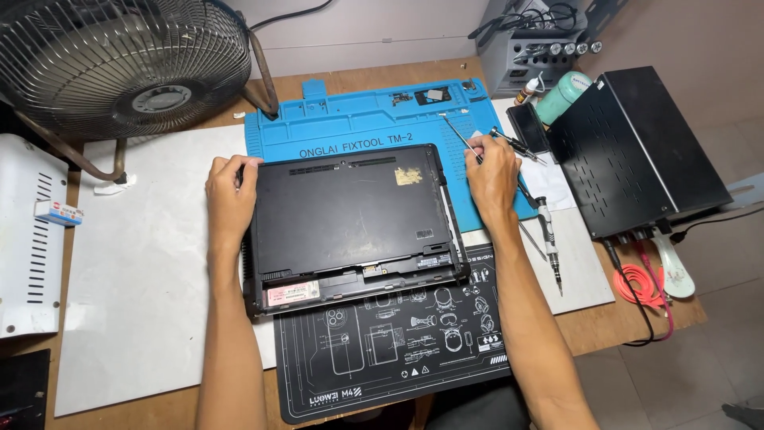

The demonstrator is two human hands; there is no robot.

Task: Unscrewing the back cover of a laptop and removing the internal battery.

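Here, a black laptop lies upside down in the middle of the wooden table. Its bottom faces up, and the battery slot along its near edge is open. The laptop rests partly on a blue repair mat at 12 o'clock and partly on a black mat with white drawings at 6 o'clock.

The left hand sits at 9 o'clock from the laptop. Its fingers curl around the far left corner and grip the edge. The right hand sits at 3 o'clock from the laptop. Its fingers are bent and press on the far right edge of the laptop. Thin metal tweezers poke out past the fingers toward 11 o'clock, but I cannot tell if the hand holds them.

A screwdriver with a black and silver handle lies on the table at 4 o'clock from the right hand. A big black metal box stands at 3 o'clock, well apart from the laptop. A red cable lies coiled just in front of that box. A round fan stands at 10 o'clock, far from the hands. A white box with slots lies at 9 o'clock, by the table's left edge. A pale grey sheet covers the table under the left arm.
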